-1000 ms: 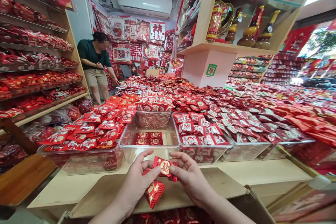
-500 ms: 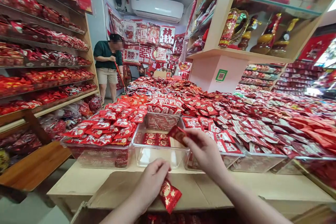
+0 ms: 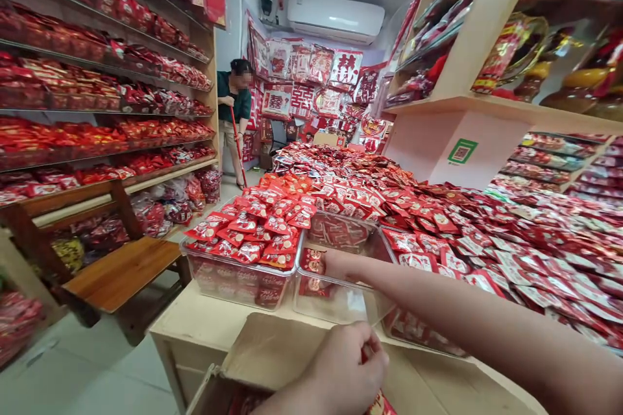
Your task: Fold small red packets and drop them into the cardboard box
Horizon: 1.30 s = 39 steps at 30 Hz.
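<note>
In front of me, my right hand [image 3: 343, 266] is down in a clear plastic bin [image 3: 335, 303]. Its fingers are at the edge of a small red packet [image 3: 313, 260] with gold print, on the left side of the bin; the fingertips are partly hidden. Another such packet shows through the bin's front wall. My left hand [image 3: 345, 363] is closed over the cardboard box [image 3: 277, 340], gripping red packets [image 3: 380, 406] with gold print that poke out below the fingers.
A heaped bin of red packets [image 3: 253, 233] stands left of this bin, and more packets [image 3: 467, 227] spread to the right. A wooden chair [image 3: 121, 272] is at left beside stocked shelves [image 3: 97, 110]. Further back, a person [image 3: 236, 110] holds a red-handled pole.
My right hand has moved from above the bin down into its left side, with the packet. My left hand keeps its grip near the box. The view has turned left.
</note>
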{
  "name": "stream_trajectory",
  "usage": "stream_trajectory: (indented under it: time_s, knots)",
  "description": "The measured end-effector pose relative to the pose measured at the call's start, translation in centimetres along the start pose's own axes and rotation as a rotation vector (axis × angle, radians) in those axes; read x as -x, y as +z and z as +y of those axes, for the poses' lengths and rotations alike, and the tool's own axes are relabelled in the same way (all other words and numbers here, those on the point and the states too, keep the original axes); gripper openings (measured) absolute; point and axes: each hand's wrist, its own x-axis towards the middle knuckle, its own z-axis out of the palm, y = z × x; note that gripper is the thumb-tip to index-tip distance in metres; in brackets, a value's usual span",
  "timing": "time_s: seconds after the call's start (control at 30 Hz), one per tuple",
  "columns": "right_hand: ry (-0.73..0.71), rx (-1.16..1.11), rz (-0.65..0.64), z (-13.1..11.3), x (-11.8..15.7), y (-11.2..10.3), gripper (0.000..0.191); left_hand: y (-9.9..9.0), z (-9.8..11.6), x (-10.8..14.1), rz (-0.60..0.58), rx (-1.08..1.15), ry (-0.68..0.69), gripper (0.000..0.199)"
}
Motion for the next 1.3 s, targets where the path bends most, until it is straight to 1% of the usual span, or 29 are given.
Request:
stream_trajectory:
  time_s: [0.13, 0.2, 0.27, 0.33, 0.4, 0.43, 0.47, 0.53, 0.57, 0.6, 0.67, 0.7, 0.77, 0.83, 0.9, 0.97, 1.0, 1.07, 1.1, 1.17, 1.23, 1.3]
  knots:
    - [-0.063, 0.045, -0.005, 0.7, -0.9, 0.5, 0.029, 0.2, -0.7, -0.1, -0.006, -0.019, 0.003, 0.01]
    - [-0.084, 0.062, -0.024, 0.7, -1.0, 0.6, 0.029, 0.3, -0.9, -0.2, -0.011, -0.029, 0.01, 0.01]
    - [-0.137, 0.113, -0.049, 0.6, -0.8, 0.7, 0.027, 0.3, -1.0, -0.3, -0.02, -0.034, 0.017, 0.01]
    - [-0.247, 0.155, 0.01, 0.4, -0.4, 0.9, 0.029, 0.4, -1.2, -0.3, -0.026, -0.034, 0.025, 0.01]
    - [-0.346, 0.159, 0.126, 0.3, -0.2, 1.0, 0.031, 0.5, -1.3, -0.4, -0.026, -0.032, 0.03, 0.01]
    - [-0.36, 0.164, 0.149, 0.3, -0.2, 1.0, 0.031, 0.5, -1.3, -0.4, -0.022, -0.031, 0.033, 0.01]
    - [-0.351, 0.177, 0.125, 0.3, -0.3, 1.0, 0.029, 0.4, -1.2, -0.3, -0.019, -0.029, 0.037, 0.01]
    - [-0.312, 0.215, 0.068, 0.0, -0.5, 0.5, 0.023, 0.2, -0.8, -0.3, -0.005, -0.025, 0.051, 0.009]
    - [-0.301, 0.228, 0.068, -0.2, -0.5, -0.1, 0.019, 0.0, -0.6, -0.3, 0.008, -0.021, 0.06, 0.009]
    - [-0.3, 0.237, 0.092, -0.5, -0.3, -0.7, 0.015, -0.2, -0.3, -0.3, 0.026, -0.016, 0.067, 0.01]
    - [-0.332, 0.213, 0.234, -1.2, 1.3, -2.4, 0.007, -0.5, 0.3, -0.2, 0.073, 0.004, 0.078, 0.013]
    - [-0.35, 0.177, 0.303, -1.5, 2.7, -3.3, 0.006, -0.7, 0.6, -0.2, 0.099, 0.018, 0.082, 0.014]
    - [-0.368, 0.071, 0.408, -1.8, 6.5, -4.5, 0.012, -0.9, 1.0, -0.1, 0.149, 0.053, 0.085, 0.016]
    - [-0.323, 0.004, 0.461, -1.5, 10.8, -4.6, 0.023, -1.1, 1.4, -0.1, 0.198, 0.084, 0.09, 0.017]
    - [-0.214, -0.029, 0.431, -0.5, 14.4, -3.3, 0.027, -1.3, 1.6, 0.0, 0.255, 0.099, 0.098, 0.016]
    - [-0.133, -0.136, 0.327, 0.7, 16.5, -1.2, 0.025, -1.4, 1.8, 0.0, 0.297, 0.108, 0.102, 0.014]
    - [-0.115, -0.239, 0.266, 1.2, 16.9, -0.1, 0.023, -1.4, 1.9, 0.0, 0.309, 0.114, 0.1, 0.013]
    - [-0.099, -0.52, 0.17, 2.2, 17.0, 1.9, 0.023, -1.5, 2.0, 0.0, 0.304, 0.137, 0.088, 0.013]
    - [-0.093, -0.677, 0.153, 2.6, 16.8, 2.7, 0.023, -1.5, 2.0, 0.1, 0.283, 0.152, 0.082, 0.014]
    - [-0.098, -0.938, 0.164, 3.1, 16.3, 3.5, 0.024, -1.4, 2.1, 0.1, 0.211, 0.177, 0.076, 0.018]
    - [-0.124, -1.053, 0.203, 3.5, 16.2, 3.8, 0.024, -1.5, 2.2, 0.0, 0.13, 0.181, 0.085, 0.022]
    - [-0.161, -1.046, 0.222, 3.7, 16.4, 3.7, 0.021, -1.5, 2.3, 0.0, 0.089, 0.168, 0.104, 0.023]
